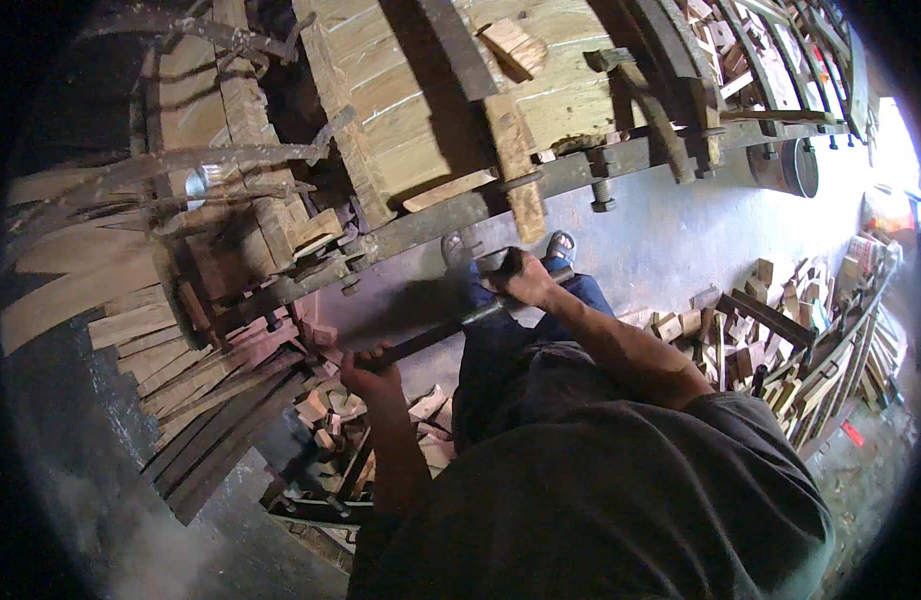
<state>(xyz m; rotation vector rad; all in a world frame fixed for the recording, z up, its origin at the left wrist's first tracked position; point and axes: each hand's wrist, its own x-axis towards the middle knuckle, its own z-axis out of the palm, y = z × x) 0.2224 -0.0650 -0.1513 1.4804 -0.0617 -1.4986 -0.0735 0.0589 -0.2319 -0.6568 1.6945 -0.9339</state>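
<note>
A long dark metal bar point(431, 338) lies slantwise across the front of my body, above my legs. My left hand point(373, 376) is closed round its lower left end. Farther up and to the right, my right hand point(526, 279) grips the bar, with a dark blocky piece point(495, 262) beside its fingers; I cannot tell whether that piece belongs to the bar. Ahead of both hands is a workbench of pale wooden boards point(401, 90) crossed by metal clamps point(461, 50) and wood strips. A bolt point(603, 190) hangs from its near metal rail point(571, 172).
Wood offcuts point(751, 330) are heaped to my right, with more offcuts point(331, 420) at my left. Long planks point(221, 430) fan out at far left. A loose wood block point(514, 48) rests on the boards. A bucket point(784, 168) stands beyond the bench's right end.
</note>
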